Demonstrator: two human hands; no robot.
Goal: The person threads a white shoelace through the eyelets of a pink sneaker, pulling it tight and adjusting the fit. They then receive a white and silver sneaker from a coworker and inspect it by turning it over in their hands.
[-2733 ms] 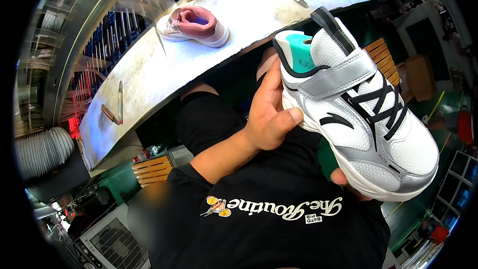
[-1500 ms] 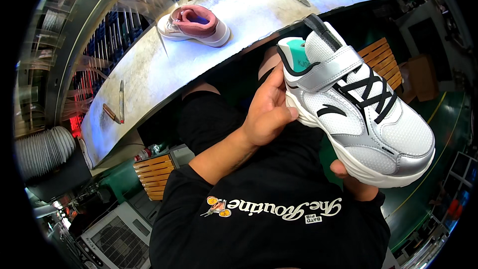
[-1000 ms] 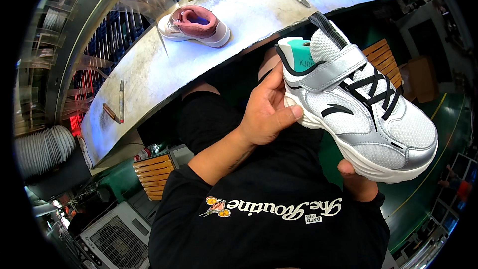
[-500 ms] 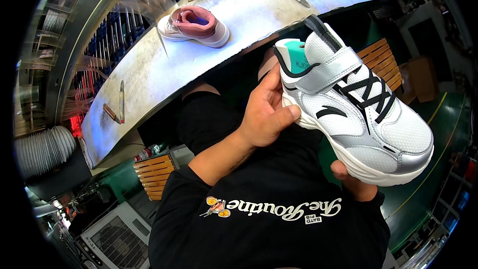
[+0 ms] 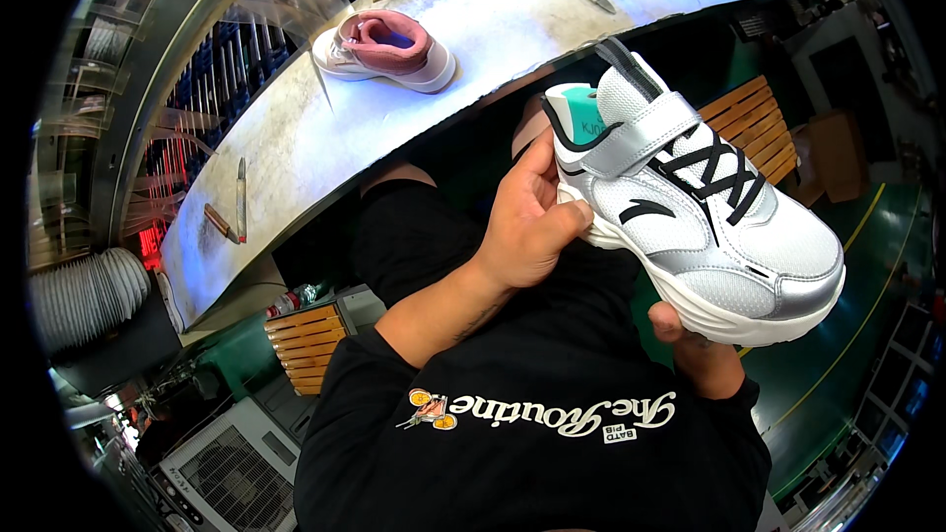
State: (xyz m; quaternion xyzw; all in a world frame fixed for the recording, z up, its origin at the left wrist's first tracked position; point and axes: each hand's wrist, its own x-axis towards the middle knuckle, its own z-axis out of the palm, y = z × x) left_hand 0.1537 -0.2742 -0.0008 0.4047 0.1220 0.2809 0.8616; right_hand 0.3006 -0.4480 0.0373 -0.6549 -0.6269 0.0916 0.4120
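I have the white and silver sneaker up in the air over my lap, clear of the tabletop, sole down and tilted toward me. My left hand wraps the heel end, thumb against the side just under the teal lining; my right hand props the toe from beneath, fingers curled under the sole, mostly hidden by it. Over the last couple of seconds the shoe has only rocked a little, dipping and coming back, so my hold is the same and I judge I am turning it over for a look rather than setting it down. The strap lies closed across the black laces. A pink shoe sits near the far edge of the tabletop, and a pen and a short marker lie toward its left end
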